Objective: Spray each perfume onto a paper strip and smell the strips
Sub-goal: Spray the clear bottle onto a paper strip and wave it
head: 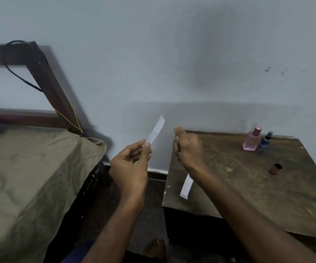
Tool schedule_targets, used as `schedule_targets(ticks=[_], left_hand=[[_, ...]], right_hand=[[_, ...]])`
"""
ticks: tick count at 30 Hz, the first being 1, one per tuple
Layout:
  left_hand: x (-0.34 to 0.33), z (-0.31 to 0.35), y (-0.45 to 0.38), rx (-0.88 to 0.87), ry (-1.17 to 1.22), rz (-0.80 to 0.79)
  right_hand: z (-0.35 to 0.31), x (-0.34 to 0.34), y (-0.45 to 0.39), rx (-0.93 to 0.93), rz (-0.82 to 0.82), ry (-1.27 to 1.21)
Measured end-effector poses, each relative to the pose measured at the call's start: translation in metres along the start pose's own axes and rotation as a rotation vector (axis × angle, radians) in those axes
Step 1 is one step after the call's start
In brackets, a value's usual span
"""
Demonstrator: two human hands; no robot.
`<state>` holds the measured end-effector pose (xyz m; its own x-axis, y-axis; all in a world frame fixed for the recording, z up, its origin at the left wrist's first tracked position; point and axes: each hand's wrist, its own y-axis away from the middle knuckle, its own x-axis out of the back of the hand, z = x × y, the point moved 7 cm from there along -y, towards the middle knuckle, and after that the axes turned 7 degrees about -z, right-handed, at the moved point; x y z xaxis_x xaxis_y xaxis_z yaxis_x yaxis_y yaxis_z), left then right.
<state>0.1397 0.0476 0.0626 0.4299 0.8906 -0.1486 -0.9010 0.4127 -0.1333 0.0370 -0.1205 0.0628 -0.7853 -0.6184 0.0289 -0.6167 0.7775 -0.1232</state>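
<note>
The left hand (129,164) pinches a narrow white paper strip (156,130) between thumb and fingertips; the strip rises toward one o'clock against the pale blue wall (153,54). At three o'clock of it, the right hand (188,149) is curled round something small, with the thumb on top; what it grips is mostly hidden, only a sliver showing between the fingers, so I cannot tell what it is. A second white paper strip (186,186) lies on the worn dark wooden table (248,186), near the table's nine o'clock edge, partly under the right forearm. Toward the table's far edge, at one o'clock of the right hand, a pink glass perfume bottle with a rosy cap (253,139) stands just beside a small dark blue spray bottle (265,141). A short copper-coloured cylindrical cap (275,168) lies on its side at six o'clock of them. A bed with an olive sheet (30,177) sits at nine o'clock.
</note>
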Motion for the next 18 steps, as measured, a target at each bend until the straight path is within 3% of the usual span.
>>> schedule_targets(ticks=[7, 18], left_hand=[[0.018, -0.011, -0.005, 0.077, -0.015, 0.053], [0.023, -0.009, -0.009, 0.033, 0.014, 0.048]], right_hand=[[0.001, -0.020, -0.014, 0.051, 0.019, 0.079], [0.004, -0.009, -0.031, 0.034, 0.070, 0.052]])
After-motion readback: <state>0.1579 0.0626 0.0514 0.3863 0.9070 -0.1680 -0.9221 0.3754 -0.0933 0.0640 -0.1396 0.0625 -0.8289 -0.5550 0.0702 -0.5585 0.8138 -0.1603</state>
